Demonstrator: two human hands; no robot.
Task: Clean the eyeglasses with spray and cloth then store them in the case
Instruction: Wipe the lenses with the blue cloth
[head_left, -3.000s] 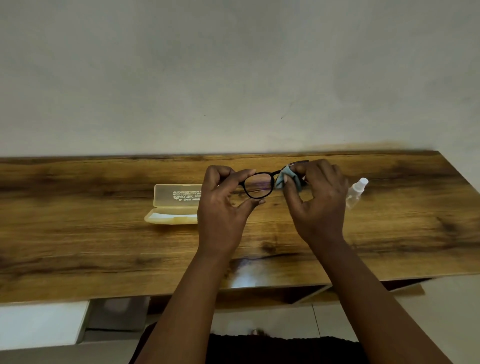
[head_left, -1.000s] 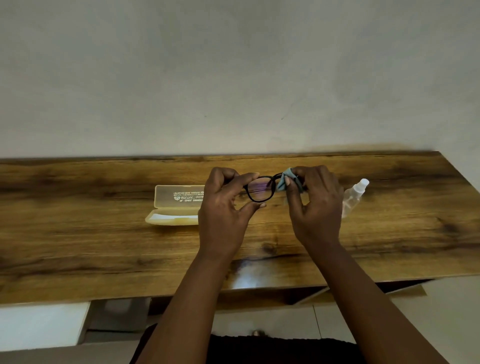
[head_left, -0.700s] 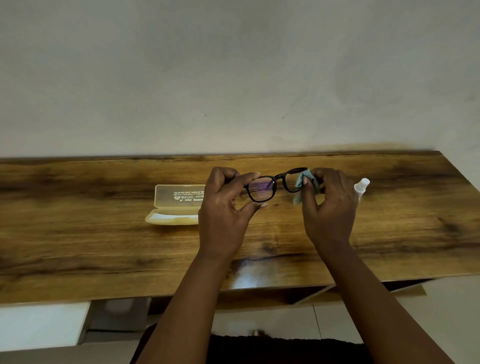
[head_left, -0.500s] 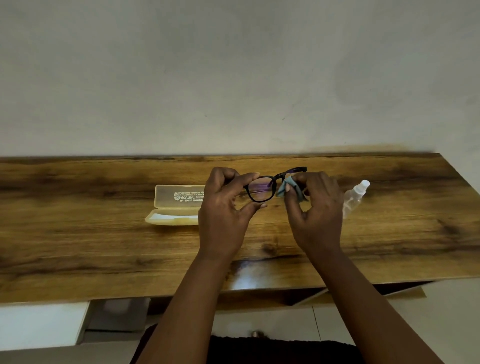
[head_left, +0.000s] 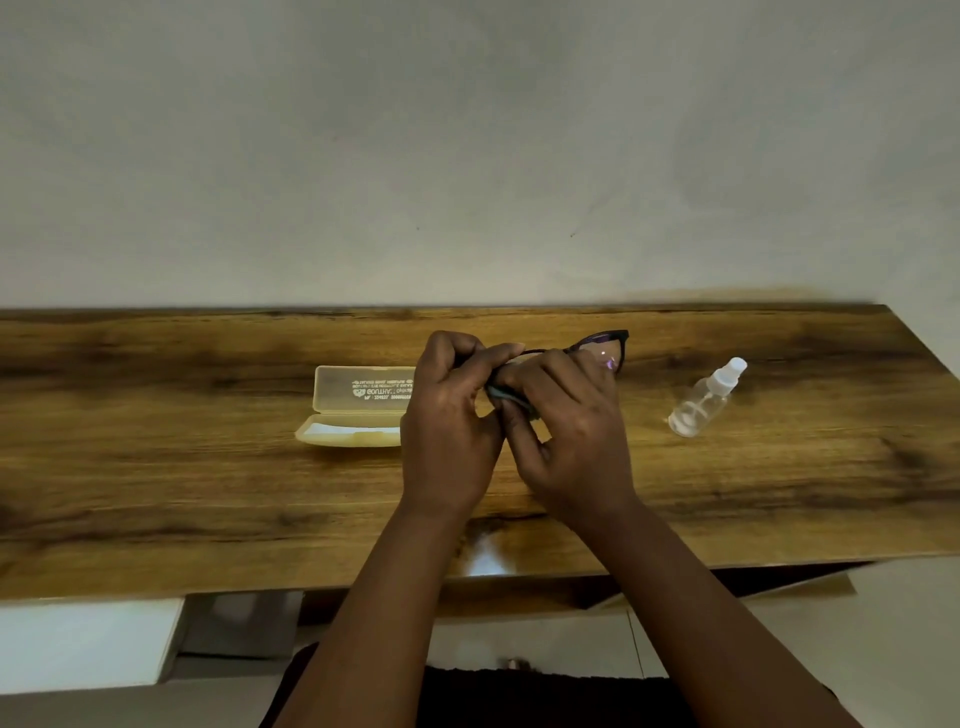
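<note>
We see a long wooden worktop (head_left: 156, 467) running along a pale wall (head_left: 467, 130), its back edge against the wall. Above the middle of the worktop, nearer its back edge than its front, both hands meet. Our left hand (head_left: 449, 426) has its fingers curled around one end of the eyeglasses (head_left: 605, 349), and our right hand (head_left: 571, 436) pinches a small teal cloth (head_left: 506, 397) against the glasses where the hands touch. Only the right lens and dark frame show past the fingers, tilted up toward the back edge; the rest is hidden. Just left of the hands, an open cream case (head_left: 358, 408) lies on the worktop with its lid raised toward the wall. Well to the right, toward the right end, a small clear spray bottle (head_left: 704, 400) lies tilted, its white nozzle pointing to the back right corner.
</note>
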